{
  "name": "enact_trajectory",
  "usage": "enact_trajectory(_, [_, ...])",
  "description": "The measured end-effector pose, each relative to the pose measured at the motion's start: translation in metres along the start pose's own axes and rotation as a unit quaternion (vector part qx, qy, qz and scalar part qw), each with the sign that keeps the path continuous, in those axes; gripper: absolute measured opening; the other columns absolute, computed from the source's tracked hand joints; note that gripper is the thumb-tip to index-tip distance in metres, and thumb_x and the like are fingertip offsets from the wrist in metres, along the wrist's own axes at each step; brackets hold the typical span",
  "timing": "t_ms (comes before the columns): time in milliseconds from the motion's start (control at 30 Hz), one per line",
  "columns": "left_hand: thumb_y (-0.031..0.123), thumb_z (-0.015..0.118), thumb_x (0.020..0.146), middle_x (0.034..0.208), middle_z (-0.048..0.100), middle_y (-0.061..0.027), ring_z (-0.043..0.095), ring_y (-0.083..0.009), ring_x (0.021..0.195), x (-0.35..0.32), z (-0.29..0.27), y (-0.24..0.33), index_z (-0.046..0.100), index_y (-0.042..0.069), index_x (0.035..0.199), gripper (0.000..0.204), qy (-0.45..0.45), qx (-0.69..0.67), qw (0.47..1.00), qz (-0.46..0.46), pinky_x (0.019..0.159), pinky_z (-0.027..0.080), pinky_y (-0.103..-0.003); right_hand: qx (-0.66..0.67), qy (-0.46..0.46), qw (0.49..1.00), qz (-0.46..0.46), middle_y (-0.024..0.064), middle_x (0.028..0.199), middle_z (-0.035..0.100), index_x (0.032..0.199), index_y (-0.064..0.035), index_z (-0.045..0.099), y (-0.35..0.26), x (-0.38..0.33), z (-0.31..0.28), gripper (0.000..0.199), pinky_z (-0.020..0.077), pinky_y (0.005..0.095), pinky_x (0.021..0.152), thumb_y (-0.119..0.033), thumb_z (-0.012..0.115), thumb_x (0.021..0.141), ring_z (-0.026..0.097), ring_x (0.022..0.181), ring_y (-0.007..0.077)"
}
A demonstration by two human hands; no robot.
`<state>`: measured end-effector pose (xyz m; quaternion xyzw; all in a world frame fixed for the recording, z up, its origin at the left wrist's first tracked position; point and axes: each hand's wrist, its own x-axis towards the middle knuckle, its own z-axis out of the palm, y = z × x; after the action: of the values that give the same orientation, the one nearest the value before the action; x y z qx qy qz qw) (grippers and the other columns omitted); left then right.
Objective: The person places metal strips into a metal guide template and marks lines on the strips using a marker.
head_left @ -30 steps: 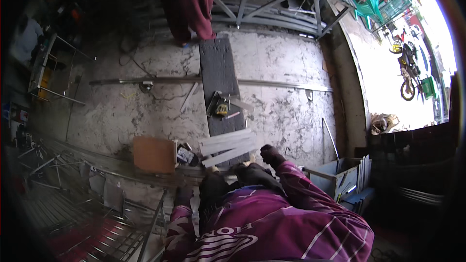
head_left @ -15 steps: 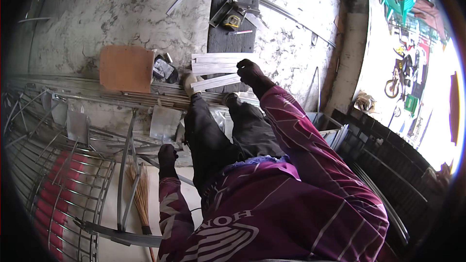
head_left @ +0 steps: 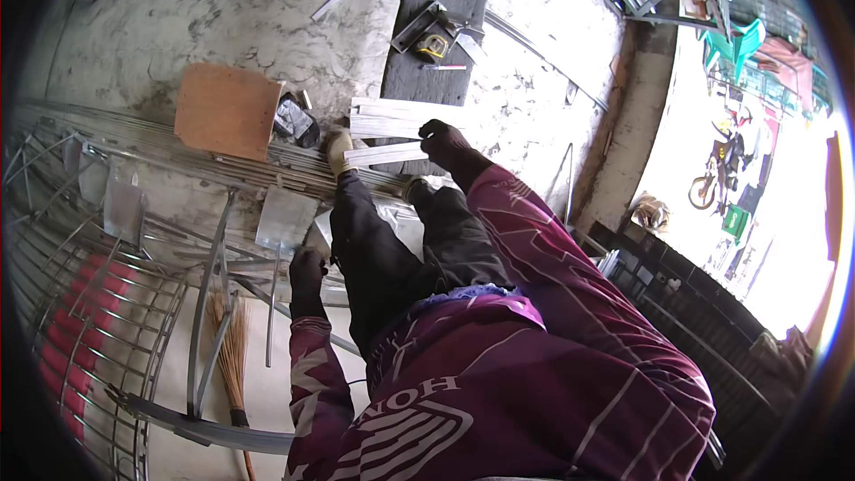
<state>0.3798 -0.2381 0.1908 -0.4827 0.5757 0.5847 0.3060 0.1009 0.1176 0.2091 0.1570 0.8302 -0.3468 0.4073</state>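
My right hand [head_left: 452,150] hovers over the dark plank with fingers curled in a pinch. Whatever it holds, if anything, is too small to make out. Its fingers are beside the right end of a single white strip [head_left: 385,154]. Just beyond that strip, several white slats [head_left: 401,114] lie side by side across the plank. My left hand [head_left: 308,271] is closed beside my left knee, away from the slats; its contents are hidden. A thin metal rod [head_left: 271,312] stands to its left.
On the dark plank [head_left: 427,85] lie a yellow tape measure [head_left: 434,46], a metal square and a pen. An orange-brown board [head_left: 225,111] lies left of my feet. Metal bars, a wire rack [head_left: 98,338] and a broom [head_left: 233,347] crowd the lower left.
My right hand has shifted slightly left along the strip, its fingers still curled. My left hand is still closed and has risen a little. The whole view has tilted a bit.
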Motion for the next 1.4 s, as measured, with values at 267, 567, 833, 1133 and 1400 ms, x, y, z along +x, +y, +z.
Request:
enact_trajectory(267, [0.019, 0.059, 0.091, 0.081, 0.061, -0.0069, 0.063, -0.0206, 0.069, -0.026, 0.046, -0.004, 0.062, 0.005, 0.091, 0.015, 0.05, -0.084, 0.994, 0.042, 0.061, 0.054, -0.037, -0.042, 0.032, 0.998, -0.023, 0.004, 0.073, 0.063, 0.108, -0.0111, 0.065, 0.11, 0.099, -0.037, 0.025, 0.0432, 0.0339, 0.044, -0.011, 0.068, 0.083, 0.056, 0.05, 0.0161])
enact_trajectory(567, [0.031, 0.061, 0.092, 0.082, 0.062, -0.0175, 0.063, -0.0351, 0.084, -0.097, 0.26, -0.182, 0.067, 0.003, 0.095, 0.029, 0.15, 0.336, 0.921, 0.127, 0.074, 0.051, -0.045, -0.272, -0.011, 0.927, -0.26, 0.0242, 0.127, 0.063, 0.132, -0.0008, 0.058, 0.096, 0.198, -0.1, 0.063, 0.0512, 0.0436, 0.096, -0.023, 0.068, 0.075, 0.063, 0.112, 0.0362])
enact_trajectory(833, [0.014, 0.066, 0.078, 0.082, 0.06, -0.0109, 0.063, -0.0315, 0.081, -0.164, 0.381, -0.261, 0.065, 0.009, 0.083, 0.007, 0.272, 0.317, 0.869, 0.266, 0.067, 0.051, -0.045, -0.316, 0.032, 0.859, -0.402, 0.0249, 0.126, 0.06, 0.137, 0.0008, 0.05, 0.124, 0.257, -0.067, 0.058, 0.0453, 0.0487, 0.092, -0.02, 0.061, 0.084, 0.057, 0.105, 0.0422])
enact_trajectory(1133, [0.024, 0.064, 0.085, 0.08, 0.064, -0.0127, 0.064, -0.0315, 0.079, -0.171, 0.407, -0.223, 0.068, 0.01, 0.075, 0.018, 0.295, 0.342, 0.882, 0.133, 0.067, 0.053, -0.044, -0.409, -0.001, 0.853, -0.325, 0.0268, 0.139, 0.054, 0.137, 0.0022, 0.053, 0.158, 0.327, -0.051, 0.053, 0.0411, 0.0429, 0.108, -0.02, 0.063, 0.089, 0.051, 0.13, 0.0375])
enact_trajectory(1400, [0.039, 0.059, 0.09, 0.093, 0.072, -0.0213, 0.069, -0.04, 0.092, -0.135, 0.4, -0.186, 0.074, 0.006, 0.084, 0.036, 0.285, 0.105, 0.949, 0.083, 0.079, 0.054, -0.049, -0.492, -0.041, 0.707, -0.507, 0.0181, 0.079, 0.065, 0.069, -0.0049, 0.064, 0.084, 0.17, -0.086, 0.016, 0.051, 0.0526, 0.07, -0.021, 0.063, 0.072, 0.064, 0.078, 0.0394])
